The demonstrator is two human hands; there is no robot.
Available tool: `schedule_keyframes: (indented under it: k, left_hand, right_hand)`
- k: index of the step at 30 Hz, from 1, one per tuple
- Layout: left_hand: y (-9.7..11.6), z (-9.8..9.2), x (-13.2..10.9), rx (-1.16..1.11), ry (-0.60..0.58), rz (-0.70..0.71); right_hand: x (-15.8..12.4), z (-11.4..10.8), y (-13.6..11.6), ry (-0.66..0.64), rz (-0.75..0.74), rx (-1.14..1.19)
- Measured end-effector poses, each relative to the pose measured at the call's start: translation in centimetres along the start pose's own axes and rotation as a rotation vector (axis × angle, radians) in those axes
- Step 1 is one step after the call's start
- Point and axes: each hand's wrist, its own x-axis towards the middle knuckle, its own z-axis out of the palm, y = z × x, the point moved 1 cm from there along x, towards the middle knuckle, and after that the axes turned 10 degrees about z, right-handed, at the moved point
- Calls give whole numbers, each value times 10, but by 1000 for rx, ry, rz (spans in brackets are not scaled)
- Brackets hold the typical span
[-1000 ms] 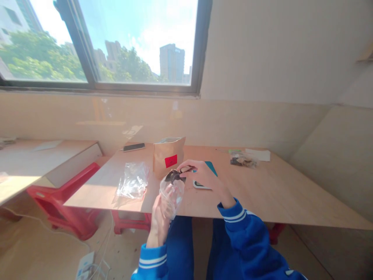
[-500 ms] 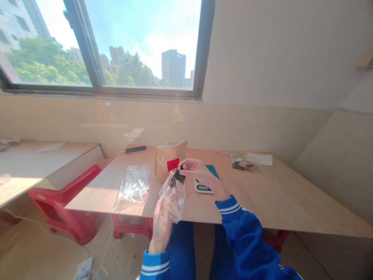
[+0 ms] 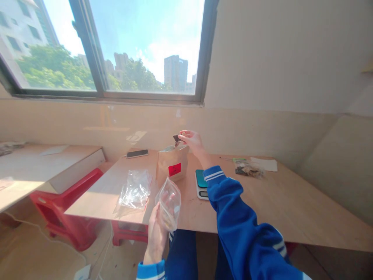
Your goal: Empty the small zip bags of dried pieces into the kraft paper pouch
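Observation:
My left hand (image 3: 157, 233) holds a clear plastic bag (image 3: 170, 206) upright near the table's front edge, its mouth open and some pale pieces low inside. Above the mouth of a brown paper bag (image 3: 163, 165) with a red label (image 3: 175, 169), my right hand (image 3: 190, 140) pinches dark dried pieces (image 3: 176, 137). To the right of the paper bag lies a small scale (image 3: 201, 183) with a teal top, partly covered by my right sleeve.
Flat clear bags (image 3: 135, 190) and a phone (image 3: 137, 153) lie on the left of the table (image 3: 262, 206). A filled clear bag (image 3: 249, 169) and white paper (image 3: 266, 164) lie at the right. Red stools (image 3: 70, 214) stand below left.
My right hand has moved up and away from the clear bag to above the paper bag, carrying the dark pieces. My left hand and the clear bag have shifted slightly down and left.

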Motion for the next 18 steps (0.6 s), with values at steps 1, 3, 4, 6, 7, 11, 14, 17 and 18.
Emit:
schedule_keyframes:
  k: [1,3,4,6,7,11,14,17,18]
  left_hand:
    - [-1,1,-1,4,29,25]
    - [-2,4,-3,9,34,79]
    - [-2,5,-4,16,34,96]
    - [-2,6,-7,47,32,119]
    - [-1,6,-8,73,28,130]
    - [0,6,-9,185,10,181]
    - [0,4,-8,192,3,167]
    - [0,3,-6,159,-34,108]
    - [0,3,-6,150,-55,103]
  right_hand:
    - [2,6,4,46,7,-88]
    - [3,18,14,101,18,-219]
    - [3,22,18,110,18,-256]
    - [2,30,25,112,7,-315]
    - [2,32,27,104,-2,-350]
    - [3,35,24,-32,-58,-493]
    - [4,31,18,-157,-133,-594]
    - [2,26,13,-213,-208,-685]
    - [0,24,11,-216,-233,-707]
